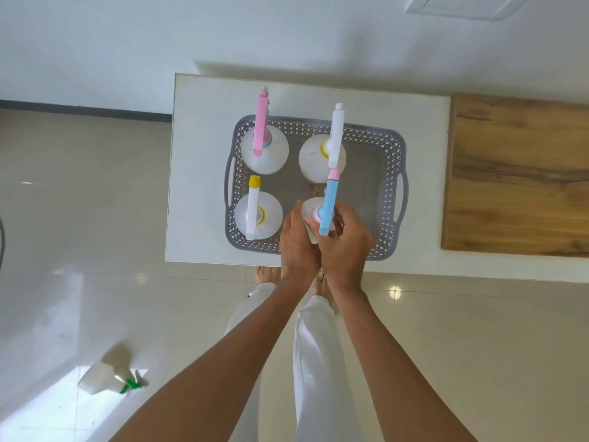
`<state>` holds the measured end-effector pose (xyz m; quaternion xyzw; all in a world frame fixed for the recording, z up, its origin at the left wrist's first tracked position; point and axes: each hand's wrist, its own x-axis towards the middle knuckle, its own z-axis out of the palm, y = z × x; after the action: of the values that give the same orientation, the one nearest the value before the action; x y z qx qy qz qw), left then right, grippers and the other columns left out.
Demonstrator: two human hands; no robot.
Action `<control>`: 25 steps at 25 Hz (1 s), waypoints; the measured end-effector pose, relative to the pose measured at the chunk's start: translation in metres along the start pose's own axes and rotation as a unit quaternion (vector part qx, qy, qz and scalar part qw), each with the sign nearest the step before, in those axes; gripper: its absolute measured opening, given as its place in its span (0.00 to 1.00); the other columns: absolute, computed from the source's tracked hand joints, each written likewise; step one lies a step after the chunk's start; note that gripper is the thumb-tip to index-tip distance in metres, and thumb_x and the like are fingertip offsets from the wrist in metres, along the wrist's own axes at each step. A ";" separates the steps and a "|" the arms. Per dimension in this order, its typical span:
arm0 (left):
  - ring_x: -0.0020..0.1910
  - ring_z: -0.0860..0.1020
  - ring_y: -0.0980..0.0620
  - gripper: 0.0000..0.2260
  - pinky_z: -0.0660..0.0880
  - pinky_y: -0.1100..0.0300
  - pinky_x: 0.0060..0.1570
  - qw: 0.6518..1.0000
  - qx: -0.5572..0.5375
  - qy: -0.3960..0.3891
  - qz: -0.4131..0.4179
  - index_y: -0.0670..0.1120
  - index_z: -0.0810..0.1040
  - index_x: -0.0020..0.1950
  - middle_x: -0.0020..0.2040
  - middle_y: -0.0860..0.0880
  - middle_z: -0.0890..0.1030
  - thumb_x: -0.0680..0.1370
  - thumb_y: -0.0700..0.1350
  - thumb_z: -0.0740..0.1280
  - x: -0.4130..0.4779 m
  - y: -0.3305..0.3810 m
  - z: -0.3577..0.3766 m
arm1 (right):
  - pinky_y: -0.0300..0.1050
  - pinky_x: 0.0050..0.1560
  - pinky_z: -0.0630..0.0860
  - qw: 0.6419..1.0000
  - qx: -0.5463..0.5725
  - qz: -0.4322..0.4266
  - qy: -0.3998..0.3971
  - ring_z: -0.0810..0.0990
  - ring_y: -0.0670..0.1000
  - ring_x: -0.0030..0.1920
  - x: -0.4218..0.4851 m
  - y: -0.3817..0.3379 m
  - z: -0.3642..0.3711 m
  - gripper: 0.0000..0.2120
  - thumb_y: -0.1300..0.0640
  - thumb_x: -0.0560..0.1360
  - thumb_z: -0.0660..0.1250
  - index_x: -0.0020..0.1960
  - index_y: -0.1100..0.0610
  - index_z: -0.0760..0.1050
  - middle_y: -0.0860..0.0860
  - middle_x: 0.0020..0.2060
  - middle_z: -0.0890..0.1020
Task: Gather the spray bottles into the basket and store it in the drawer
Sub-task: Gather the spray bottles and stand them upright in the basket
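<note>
While 3 bottles (264, 151) stand basketed (387, 148), hands (345, 240) grip another (326, 202)

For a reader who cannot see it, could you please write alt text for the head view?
Both hands, left hand and right hand, hold a blue-headed spray bottle in a grey basket beside three others on a white table; a green-nozzled bottle lies on the floor.
</note>
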<state>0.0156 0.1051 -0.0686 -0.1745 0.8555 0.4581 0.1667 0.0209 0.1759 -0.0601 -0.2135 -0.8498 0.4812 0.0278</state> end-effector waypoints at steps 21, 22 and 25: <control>0.72 0.71 0.42 0.41 0.71 0.51 0.68 0.999 0.011 0.034 -0.011 0.36 0.61 0.77 0.72 0.39 0.72 0.70 0.41 0.78 -0.051 0.001 -0.001 | 0.43 0.64 0.79 0.999 0.009 -0.047 -0.011 0.79 0.51 0.65 -0.006 0.022 -0.031 0.28 0.61 0.68 0.83 0.64 0.64 0.78 0.55 0.62 0.81; 0.72 0.71 0.45 0.42 0.70 0.56 0.69 0.999 0.001 0.045 -0.024 0.38 0.62 0.77 0.72 0.40 0.73 0.69 0.42 0.79 -0.065 0.001 -0.006 | 0.45 0.64 0.79 0.998 0.011 -0.056 -0.007 0.79 0.51 0.65 -0.011 0.023 -0.040 0.28 0.62 0.67 0.83 0.64 0.64 0.78 0.56 0.63 0.80; 0.67 0.71 0.58 0.36 0.64 0.71 0.65 0.995 -0.021 0.088 -0.034 0.40 0.67 0.75 0.68 0.50 0.75 0.71 0.45 0.78 -0.116 -0.009 -0.023 | 0.48 0.64 0.81 0.998 0.038 -0.041 -0.004 0.80 0.52 0.63 -0.033 0.030 -0.068 0.28 0.61 0.65 0.84 0.62 0.62 0.79 0.52 0.60 0.79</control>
<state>0.1188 0.0979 -0.0111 -0.2462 0.8506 0.4530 0.1028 0.0781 0.2307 -0.0433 -0.1752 -0.8392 0.5121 0.0524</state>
